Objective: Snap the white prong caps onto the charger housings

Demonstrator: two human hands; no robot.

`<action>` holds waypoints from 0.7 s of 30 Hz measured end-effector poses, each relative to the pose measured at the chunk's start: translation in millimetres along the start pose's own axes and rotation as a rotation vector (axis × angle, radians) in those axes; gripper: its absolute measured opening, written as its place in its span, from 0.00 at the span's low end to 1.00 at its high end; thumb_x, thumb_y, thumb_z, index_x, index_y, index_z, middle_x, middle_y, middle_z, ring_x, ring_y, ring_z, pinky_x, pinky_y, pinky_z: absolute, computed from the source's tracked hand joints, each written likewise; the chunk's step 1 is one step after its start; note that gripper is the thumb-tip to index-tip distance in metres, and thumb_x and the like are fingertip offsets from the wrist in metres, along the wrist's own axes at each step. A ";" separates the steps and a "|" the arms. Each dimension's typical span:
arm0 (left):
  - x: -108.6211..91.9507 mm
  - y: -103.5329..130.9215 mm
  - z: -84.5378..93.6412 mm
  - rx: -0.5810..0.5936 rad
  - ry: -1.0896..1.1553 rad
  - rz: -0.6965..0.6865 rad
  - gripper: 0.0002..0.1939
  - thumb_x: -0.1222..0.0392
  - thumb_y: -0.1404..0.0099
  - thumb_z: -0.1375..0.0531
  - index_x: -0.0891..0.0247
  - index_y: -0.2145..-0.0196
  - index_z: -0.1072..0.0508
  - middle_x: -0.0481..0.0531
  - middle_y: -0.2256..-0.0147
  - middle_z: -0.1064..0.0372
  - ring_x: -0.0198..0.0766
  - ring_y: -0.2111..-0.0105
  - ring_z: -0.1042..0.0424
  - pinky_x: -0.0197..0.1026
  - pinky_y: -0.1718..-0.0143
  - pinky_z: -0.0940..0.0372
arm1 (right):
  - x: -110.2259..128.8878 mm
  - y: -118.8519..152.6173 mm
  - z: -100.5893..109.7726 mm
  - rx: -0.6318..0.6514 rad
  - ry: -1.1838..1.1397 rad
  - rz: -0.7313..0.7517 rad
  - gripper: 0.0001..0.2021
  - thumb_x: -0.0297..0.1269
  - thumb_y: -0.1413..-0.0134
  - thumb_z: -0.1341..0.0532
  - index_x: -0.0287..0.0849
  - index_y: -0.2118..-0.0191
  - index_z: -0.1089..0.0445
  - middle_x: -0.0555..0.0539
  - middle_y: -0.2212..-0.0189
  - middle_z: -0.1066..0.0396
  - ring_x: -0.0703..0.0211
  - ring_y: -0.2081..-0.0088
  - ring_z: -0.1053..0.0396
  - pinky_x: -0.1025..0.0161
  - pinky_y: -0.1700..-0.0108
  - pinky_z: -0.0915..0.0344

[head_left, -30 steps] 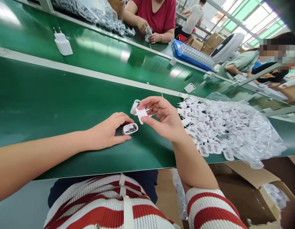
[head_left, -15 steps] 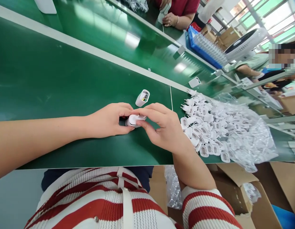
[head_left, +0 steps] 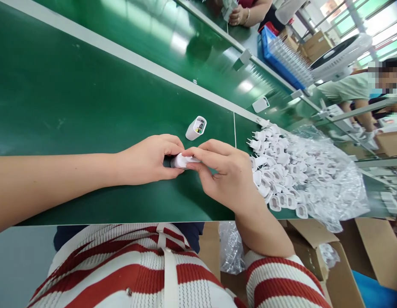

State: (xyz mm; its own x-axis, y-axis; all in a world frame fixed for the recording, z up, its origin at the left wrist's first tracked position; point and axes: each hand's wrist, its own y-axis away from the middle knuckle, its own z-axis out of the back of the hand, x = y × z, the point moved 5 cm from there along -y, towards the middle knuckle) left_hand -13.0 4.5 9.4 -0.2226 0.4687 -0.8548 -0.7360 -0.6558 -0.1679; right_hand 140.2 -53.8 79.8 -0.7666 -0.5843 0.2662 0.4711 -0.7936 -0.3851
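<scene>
Smooth white cap (head_left: 192, 159) lowered onto rounded housing (head_left: 177, 161), right hand (head_left: 227, 173) pinching cap, left hand (head_left: 151, 159) clasping housing

Green worktop (head_left: 89, 98), white charger housing (head_left: 194, 130), blue tray (head_left: 281, 62), red-and-cream striped sweater (head_left: 121, 273).

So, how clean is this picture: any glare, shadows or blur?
Head view: pale glare streaks the glossy green surface beyond the white strip; soft shadow darkens the bench below the right hand; the white piece being held looks washed out, its details unclear.
</scene>
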 end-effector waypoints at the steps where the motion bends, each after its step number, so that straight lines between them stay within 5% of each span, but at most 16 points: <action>1: 0.2 0.1 -0.5 0.003 0.003 0.007 0.10 0.52 0.33 0.35 0.58 0.60 0.15 0.50 0.56 0.22 0.42 0.56 0.23 0.40 0.56 0.30 | 0.2 -0.2 0.0 0.008 0.012 -0.008 0.11 0.28 0.31 0.39 0.46 0.55 0.18 0.49 0.64 0.20 0.60 0.66 0.25 0.63 0.68 0.34; 10: -4.7 1.2 -1.0 0.022 0.007 0.025 0.12 0.50 0.31 0.37 0.56 0.57 0.16 0.51 0.54 0.23 0.45 0.52 0.24 0.43 0.52 0.29 | -2.1 -1.2 -3.7 0.034 0.086 -0.043 0.12 0.31 0.31 0.40 0.47 0.58 0.17 0.48 0.64 0.19 0.58 0.66 0.27 0.59 0.68 0.38; 16: -5.4 1.9 -0.7 0.039 0.031 0.048 0.12 0.49 0.32 0.36 0.57 0.58 0.17 0.52 0.55 0.24 0.45 0.52 0.25 0.42 0.54 0.30 | -11.7 -4.8 -8.7 0.062 -0.119 -0.069 0.08 0.35 0.35 0.34 0.48 0.56 0.16 0.48 0.66 0.22 0.57 0.65 0.27 0.60 0.64 0.34; 21: -4.4 1.4 -0.4 0.041 0.037 0.036 0.12 0.50 0.32 0.36 0.58 0.59 0.17 0.52 0.56 0.25 0.43 0.55 0.25 0.42 0.57 0.31 | -5.2 -8.4 -7.6 0.074 0.047 -0.016 0.09 0.32 0.34 0.36 0.45 0.62 0.17 0.47 0.69 0.23 0.55 0.67 0.28 0.56 0.59 0.31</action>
State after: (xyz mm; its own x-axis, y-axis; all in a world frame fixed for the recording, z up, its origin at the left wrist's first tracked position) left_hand -12.8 1.3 12.8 -0.2266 0.4226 -0.8776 -0.7534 -0.6471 -0.1171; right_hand 137.0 -42.8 74.9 -0.7930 -0.5645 0.2292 0.4885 -0.8139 -0.3145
